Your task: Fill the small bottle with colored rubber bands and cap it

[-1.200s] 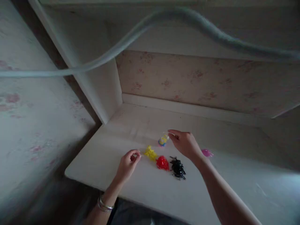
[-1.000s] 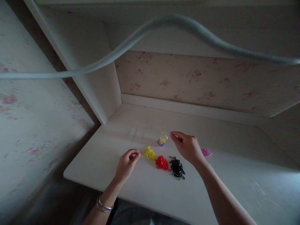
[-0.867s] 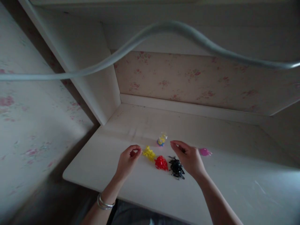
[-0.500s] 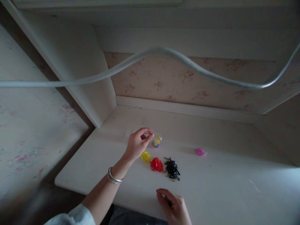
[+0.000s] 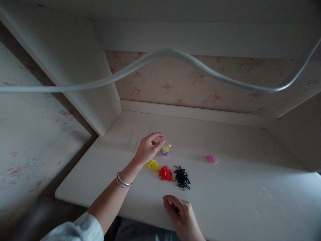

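Observation:
My left hand (image 5: 149, 146) reaches over the desk, thumb and fingertips slightly apart, beside a small clear container (image 5: 165, 149). Yellow and blue pieces show inside the container, and its base looks pink. Below that hand lie a pile of small yellow bands (image 5: 152, 165), a pile of red ones (image 5: 165, 173) and a pile of black ones (image 5: 182, 177). Near the front edge, my right hand (image 5: 182, 214) has its thumb and forefinger pressed together. Whatever that pinch may hold is too small to see.
A small pink object (image 5: 212, 159) sits on the white desk (image 5: 240, 187) to the right. A pale cable (image 5: 175, 53) crosses the upper view. Side panels and a low back ledge (image 5: 190, 108) bound the desktop.
My left thumb and forefinger have parted from a pinch beside the container. My right hand stays pinched near the front edge. The whole view has shifted slightly.

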Demonstrator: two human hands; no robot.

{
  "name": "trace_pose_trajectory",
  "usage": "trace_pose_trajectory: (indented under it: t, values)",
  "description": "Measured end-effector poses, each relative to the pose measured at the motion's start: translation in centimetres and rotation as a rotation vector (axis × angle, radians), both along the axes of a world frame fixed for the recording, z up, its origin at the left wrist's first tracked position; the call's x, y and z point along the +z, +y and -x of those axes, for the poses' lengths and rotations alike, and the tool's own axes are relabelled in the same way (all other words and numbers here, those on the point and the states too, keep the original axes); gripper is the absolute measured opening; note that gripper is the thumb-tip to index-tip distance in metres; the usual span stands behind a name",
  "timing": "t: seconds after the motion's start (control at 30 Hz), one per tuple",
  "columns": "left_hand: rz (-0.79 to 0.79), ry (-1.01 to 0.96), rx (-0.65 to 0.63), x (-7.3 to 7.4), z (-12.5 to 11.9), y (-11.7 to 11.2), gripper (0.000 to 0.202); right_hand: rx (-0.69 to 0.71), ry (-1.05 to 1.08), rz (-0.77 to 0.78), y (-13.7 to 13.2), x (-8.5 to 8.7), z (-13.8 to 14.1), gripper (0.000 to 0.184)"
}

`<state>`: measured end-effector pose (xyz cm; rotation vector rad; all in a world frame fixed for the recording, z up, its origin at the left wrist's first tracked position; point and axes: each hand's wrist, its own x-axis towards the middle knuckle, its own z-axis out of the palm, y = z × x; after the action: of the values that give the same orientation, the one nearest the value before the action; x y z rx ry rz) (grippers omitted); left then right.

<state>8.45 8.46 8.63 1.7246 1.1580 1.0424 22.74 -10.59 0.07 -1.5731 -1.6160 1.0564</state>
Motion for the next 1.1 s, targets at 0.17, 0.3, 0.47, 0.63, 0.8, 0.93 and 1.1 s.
trace_pose_trajectory:
  t: [0.17,0.3,0.47,0.63,0.8,0.93,1.1]
  values:
    - [0.074,-0.075,0.154,-1.1,2.5,-1.5,0.03,0.027,-0.294,-0.115,2.6,2.4,-0.2,0.032]
    - [0.141,0.025,0.22,-3.3,4.8,-3.5,0.032,0.079,-0.576,-0.152,6.1,4.8,0.5,0.028]
    - [0.192,0.178,0.245,-6.2,7.0,-6.0,0.03,0.183,-0.842,-0.079,10.0,6.3,2.8,0.027]
    - [0.19,0.202,0.232,-8.3,8.1,-7.5,0.024,0.292,-0.911,-0.014,12.2,5.5,4.9,0.029]
    - [0.073,0.249,0.19,-9.1,8.2,-7.9,0.019,0.32,-0.917,-0.033,12.8,4.8,5.6,0.03]
    - [-0.03,0.347,0.136,-9.0,7.8,-8.0,0.019,0.305,-0.923,-0.055,12.7,5.1,5.4,0.034]
    - [-0.091,0.535,0.169,-8.7,7.0,-8.0,0.019,0.246,-0.882,-0.119,12.2,6.2,4.6,0.035]
